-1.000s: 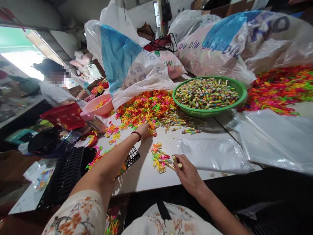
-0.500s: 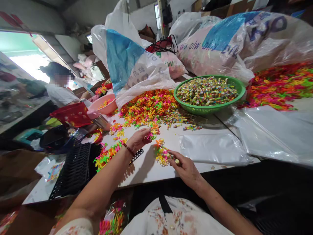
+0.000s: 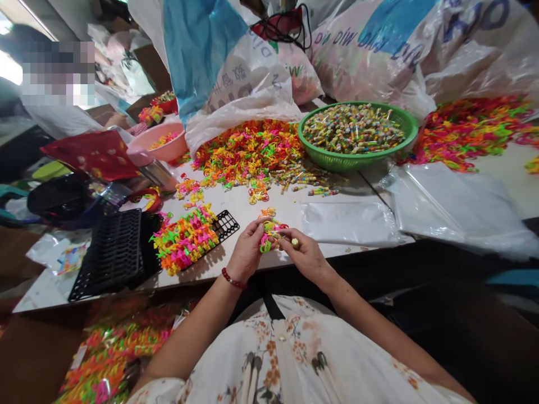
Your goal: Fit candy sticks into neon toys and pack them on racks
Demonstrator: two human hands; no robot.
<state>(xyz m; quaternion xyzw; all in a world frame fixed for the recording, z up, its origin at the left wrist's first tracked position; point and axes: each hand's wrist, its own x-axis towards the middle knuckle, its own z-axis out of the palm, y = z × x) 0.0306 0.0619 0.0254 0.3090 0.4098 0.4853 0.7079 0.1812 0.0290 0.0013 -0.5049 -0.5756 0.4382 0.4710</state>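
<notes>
My left hand (image 3: pixel 247 252), with a red bead bracelet at the wrist, is closed in a pinch on a small green plastic piece (image 3: pixel 265 244). Close beside it, my right hand (image 3: pixel 306 258) is closed on a small candy tube (image 3: pixel 295 242), whose pale yellow end sticks out above the fingers. The fingertips nearly meet, with pink and yellow plastic between them. Just beyond lie a few loose orange pieces (image 3: pixel 268 212). To the left, a black grid rack (image 3: pixel 228 224) carries rows of bright plastic pieces (image 3: pixel 185 241).
A heap of bright plastic pieces (image 3: pixel 248 148) lies behind, spilling from a large printed bag (image 3: pixel 210 73). The green basket (image 3: pixel 337 160) holds many small tubes. Clear plastic bags (image 3: pixel 349 221) lie at right; stacked black racks (image 3: pixel 109 252) at left. Another person (image 3: pixel 54 120) sits at far left.
Both hands have come together nearer my body, the left moving down with its plastic piece. The view has tilted downward, and the filled rack shows more fully.
</notes>
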